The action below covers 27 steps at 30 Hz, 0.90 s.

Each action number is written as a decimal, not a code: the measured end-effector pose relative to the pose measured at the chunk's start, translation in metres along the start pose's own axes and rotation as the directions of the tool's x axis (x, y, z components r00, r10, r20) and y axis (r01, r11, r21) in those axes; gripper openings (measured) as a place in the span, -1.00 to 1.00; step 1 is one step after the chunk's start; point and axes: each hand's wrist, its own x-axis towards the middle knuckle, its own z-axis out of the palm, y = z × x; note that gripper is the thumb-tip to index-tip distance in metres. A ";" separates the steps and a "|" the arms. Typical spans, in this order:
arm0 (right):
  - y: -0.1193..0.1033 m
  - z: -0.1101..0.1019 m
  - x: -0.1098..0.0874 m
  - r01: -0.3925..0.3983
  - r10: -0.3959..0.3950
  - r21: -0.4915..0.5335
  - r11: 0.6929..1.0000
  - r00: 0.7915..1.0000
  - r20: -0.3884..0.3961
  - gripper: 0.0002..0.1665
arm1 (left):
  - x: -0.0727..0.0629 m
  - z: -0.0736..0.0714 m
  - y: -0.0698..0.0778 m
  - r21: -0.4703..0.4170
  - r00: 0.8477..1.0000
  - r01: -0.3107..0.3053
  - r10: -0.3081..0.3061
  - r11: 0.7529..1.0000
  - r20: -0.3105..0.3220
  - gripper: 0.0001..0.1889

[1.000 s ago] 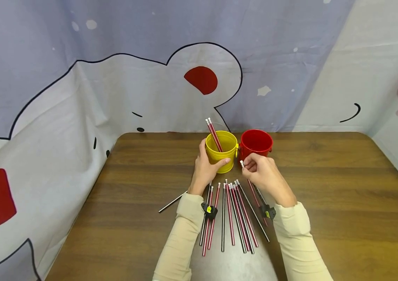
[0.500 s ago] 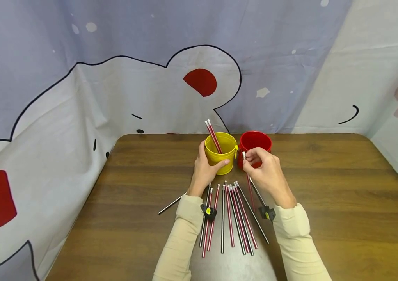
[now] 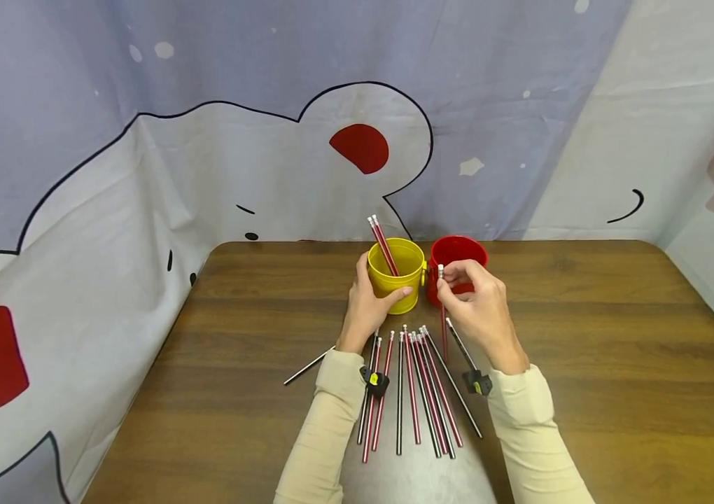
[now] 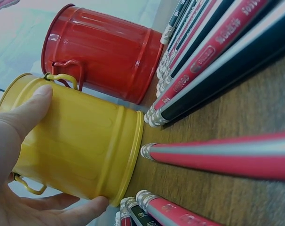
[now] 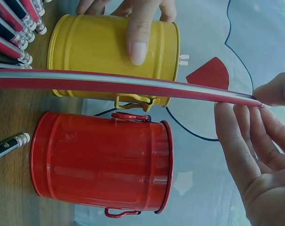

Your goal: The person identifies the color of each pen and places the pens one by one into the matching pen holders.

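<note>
My left hand (image 3: 365,313) grips the side of a yellow bucket (image 3: 395,285), thumb along its near wall and fingers round the left. Two red pencils (image 3: 384,245) lean inside that bucket, eraser ends up. Between thumb and fingertips, my right hand (image 3: 481,304) pinches another red pencil (image 5: 133,85) near one end. It is held roughly upright, in front of the gap between the yellow bucket and a red bucket (image 5: 102,162). In the head view the red bucket stands just behind the right hand, which hides part of it.
Several red and black pencils (image 3: 400,399) lie fanned on the wooden table (image 3: 584,336) in front of the buckets. One dark pencil (image 3: 309,366) lies apart at the left, and a black pencil (image 5: 8,147) lies by the right wrist. A patterned curtain (image 3: 256,175) hangs behind.
The right hand has lifted slightly, bringing the red pencil from a slant to nearly upright, with its lower end swinging left and up. The left hand stays on the yellow bucket.
</note>
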 end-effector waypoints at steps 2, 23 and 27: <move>-0.002 0.001 0.000 0.008 -0.008 0.009 1.000 1.000 -0.007 -0.85 | 0.000 0.000 0.000 0.001 1.000 0.002 -0.002 1.000 -0.001 -0.01; -0.050 -0.004 0.014 0.061 -0.056 0.043 0.997 0.991 -0.124 -0.85 | -0.002 0.001 0.001 -0.016 0.999 0.027 -0.026 1.000 0.023 -0.02; -0.051 -0.001 0.022 0.081 -0.072 0.065 0.995 0.989 -0.133 -0.85 | -0.002 -0.001 0.000 -0.011 1.000 0.017 -0.017 1.000 0.016 -0.02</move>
